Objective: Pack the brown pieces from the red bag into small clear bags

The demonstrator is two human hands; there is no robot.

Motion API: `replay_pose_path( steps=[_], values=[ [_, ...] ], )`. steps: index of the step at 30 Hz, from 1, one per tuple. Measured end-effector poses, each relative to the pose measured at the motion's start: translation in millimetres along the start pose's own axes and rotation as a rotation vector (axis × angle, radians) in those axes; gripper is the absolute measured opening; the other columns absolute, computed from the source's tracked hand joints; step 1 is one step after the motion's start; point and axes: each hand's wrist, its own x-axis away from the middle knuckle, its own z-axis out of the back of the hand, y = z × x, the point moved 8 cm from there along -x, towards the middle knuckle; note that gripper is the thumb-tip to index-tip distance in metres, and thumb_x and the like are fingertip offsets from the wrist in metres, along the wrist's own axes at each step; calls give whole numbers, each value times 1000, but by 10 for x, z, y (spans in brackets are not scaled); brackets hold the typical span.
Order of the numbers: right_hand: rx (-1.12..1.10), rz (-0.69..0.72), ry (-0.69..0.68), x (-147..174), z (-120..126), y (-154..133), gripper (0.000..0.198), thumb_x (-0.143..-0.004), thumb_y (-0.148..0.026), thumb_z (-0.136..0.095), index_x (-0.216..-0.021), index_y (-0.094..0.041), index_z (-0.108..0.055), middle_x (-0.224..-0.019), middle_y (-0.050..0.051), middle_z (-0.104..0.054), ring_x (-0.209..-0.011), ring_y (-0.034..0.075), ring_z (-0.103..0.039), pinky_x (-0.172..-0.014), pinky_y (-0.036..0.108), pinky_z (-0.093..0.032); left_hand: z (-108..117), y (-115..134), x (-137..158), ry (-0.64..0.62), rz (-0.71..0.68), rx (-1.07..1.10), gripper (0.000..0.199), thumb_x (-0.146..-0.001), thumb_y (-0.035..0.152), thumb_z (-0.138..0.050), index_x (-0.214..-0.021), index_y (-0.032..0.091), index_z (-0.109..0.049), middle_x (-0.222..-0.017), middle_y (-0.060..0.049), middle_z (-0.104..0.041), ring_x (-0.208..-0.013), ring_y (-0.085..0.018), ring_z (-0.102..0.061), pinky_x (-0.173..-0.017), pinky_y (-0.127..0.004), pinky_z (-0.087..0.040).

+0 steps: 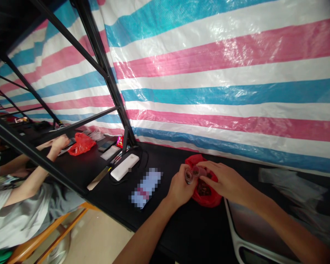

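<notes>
My left hand [180,187] is closed around a small clear container [189,176], its round open mouth facing up. Right beside it, my right hand [218,179] pinches a small clear, pinkish-looking piece [197,171], perhaps a lid or a second small cup; its exact kind I cannot make out. Both hands are over an open red plastic bag [206,201] on the black table. Small dark brown bits [204,189] lie inside the bag, too fine to name. My fingers hide part of the container and the bag's far side.
A grey-framed device like a scale [232,227] lies under my right forearm, with clear plastic bags [297,187] behind. Left are a blurred-out phone [146,187], a white power bank [124,167] with cables and a black metal frame [114,88]. Another person's arms [51,148] are further left.
</notes>
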Motion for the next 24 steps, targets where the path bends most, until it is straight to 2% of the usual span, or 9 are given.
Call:
replay_pose_path(
  steps=[4,7,9,12,14,18,21,24],
  values=[
    [11,-55,-69,45,5,162,31,-96,-30,-62,-126,-27,-71,-115,9,-80,-97,32,-76,-89,47,-58,40,0,-12,56,17,35,24,-96,32,-66,-113,25,-50,-89,2,-69,-79,-17,-67,-73,-27,-50],
    [46,-51,-138,83,-118,257,30,-94,-28,-65,-123,-26,-73,-114,10,-80,-99,33,-76,-90,47,-57,66,12,-16,87,13,41,34,-93,27,-68,-119,25,-48,-94,1,-68,-81,-16,-66,-76,-28,-51],
    [85,-31,-162,92,-203,278,32,-95,-27,-64,-125,-25,-73,-117,11,-79,-104,33,-75,-93,48,-55,99,19,-18,120,0,33,33,-93,27,-69,-118,24,-47,-93,0,-67,-80,-16,-65,-75,-27,-50],
    [134,-2,-131,86,-253,265,38,-96,-27,-64,-134,-25,-69,-125,12,-76,-110,33,-72,-96,51,-54,168,37,-20,175,-22,-64,18,-96,29,-64,-107,25,-51,-86,1,-66,-79,-18,-64,-75,-29,-48],
    [159,2,-111,85,-264,257,41,-94,-26,-68,-135,-25,-69,-127,12,-76,-112,34,-71,-97,51,-53,176,66,-21,166,-41,-176,11,-97,29,-62,-101,26,-53,-83,1,-66,-79,-20,-64,-76,-31,-46],
    [162,13,-154,102,-336,229,35,-91,-19,-68,-124,-26,-73,-121,10,-78,-112,33,-71,-98,50,-52,117,75,-12,93,-26,-311,13,-96,31,-64,-97,27,-52,-85,0,-68,-78,-23,-66,-74,-32,-44],
    [180,20,-161,105,-341,184,33,-90,-11,-62,-119,-23,-73,-121,11,-76,-111,31,-71,-97,48,-52,155,59,4,155,14,-388,16,-95,33,-64,-94,27,-50,-88,-2,-67,-82,-25,-67,-74,-33,-43],
    [246,38,-160,106,-314,124,40,-87,-2,-57,-118,-21,-73,-124,13,-75,-112,31,-70,-97,47,-51,182,33,12,173,65,-408,16,-96,35,-63,-95,27,-49,-85,-2,-67,-78,-25,-68,-69,-32,-40]
  ],
)
